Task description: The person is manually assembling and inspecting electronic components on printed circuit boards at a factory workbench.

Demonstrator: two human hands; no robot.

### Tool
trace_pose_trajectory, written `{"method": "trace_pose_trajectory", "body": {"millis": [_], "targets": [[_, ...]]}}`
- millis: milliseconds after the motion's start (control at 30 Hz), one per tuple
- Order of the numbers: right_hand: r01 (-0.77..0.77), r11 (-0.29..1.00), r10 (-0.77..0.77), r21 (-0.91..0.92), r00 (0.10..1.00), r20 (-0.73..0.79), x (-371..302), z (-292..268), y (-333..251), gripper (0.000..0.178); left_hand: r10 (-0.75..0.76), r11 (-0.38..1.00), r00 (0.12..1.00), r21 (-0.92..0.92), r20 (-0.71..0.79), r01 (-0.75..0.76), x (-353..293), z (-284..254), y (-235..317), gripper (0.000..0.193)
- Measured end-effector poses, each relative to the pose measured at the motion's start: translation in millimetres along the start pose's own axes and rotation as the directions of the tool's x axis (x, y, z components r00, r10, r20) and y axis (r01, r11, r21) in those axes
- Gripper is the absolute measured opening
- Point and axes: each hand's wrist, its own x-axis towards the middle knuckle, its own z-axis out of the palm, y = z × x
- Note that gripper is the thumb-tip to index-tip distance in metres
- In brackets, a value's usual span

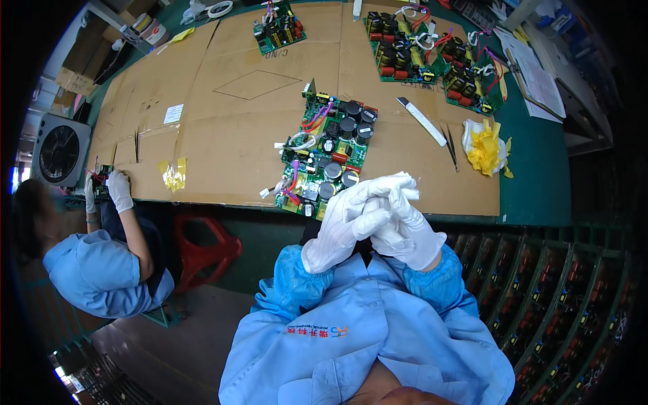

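White gloves cover both my hands, which are pressed together over the table's near edge, in front of my chest. My left hand is closed around the gloved fingers of my right hand. Curled fingers show on the right hand; whether something small lies between the two hands is hidden. Just beyond and left of them, green circuit boards lie together on the cardboard, carrying black capacitors, red parts and purple, red and white wires. Neither hand visibly holds a board.
Right of the boards lie a white-handled knife, black tweezers and crumpled yellow tape. More circuit boards stand far right, another board far centre. A co-worker sits left, near a red stool. Racks hold boards at right.
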Motion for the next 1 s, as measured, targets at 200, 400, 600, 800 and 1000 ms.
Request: {"method": "trace_pose_trajectory", "body": {"millis": [200, 400, 600, 800, 1000], "targets": [[0.007, 0.99, 0.001, -0.14, 0.999, 0.054, -1, -3, -2, 0.048, 0.009, 0.971, 1.0, 0.24, -0.021, -0.004, -1, 2, 7, 0.04], [-0.013, 0.997, 0.019, 0.071, 0.996, -0.084, -11, -13, 14, 0.041, 0.209, 0.866, 0.975, 0.477, -0.07, -0.151, -6, 18, -15, 0.022], [-0.048, 0.981, -0.031, -0.186, 0.915, -0.402, -10, -8, 10, 0.037, 0.382, 0.784, 0.923, 0.548, -0.054, -0.292, -14, 15, -41, 0.038], [0.044, 0.515, -0.532, -0.856, 0.799, -0.279, 19, 10, -66, 0.034, 0.536, 0.457, 0.843, 0.825, 0.043, -0.333, -24, -8, -28, 0.069], [-0.437, -0.592, -0.662, -0.677, 0.743, 0.099, 88, -91, -119, 0.057, 0.278, 0.147, 0.951, 0.985, -0.134, 0.095, -14, -15, -32, 0.09]]}}
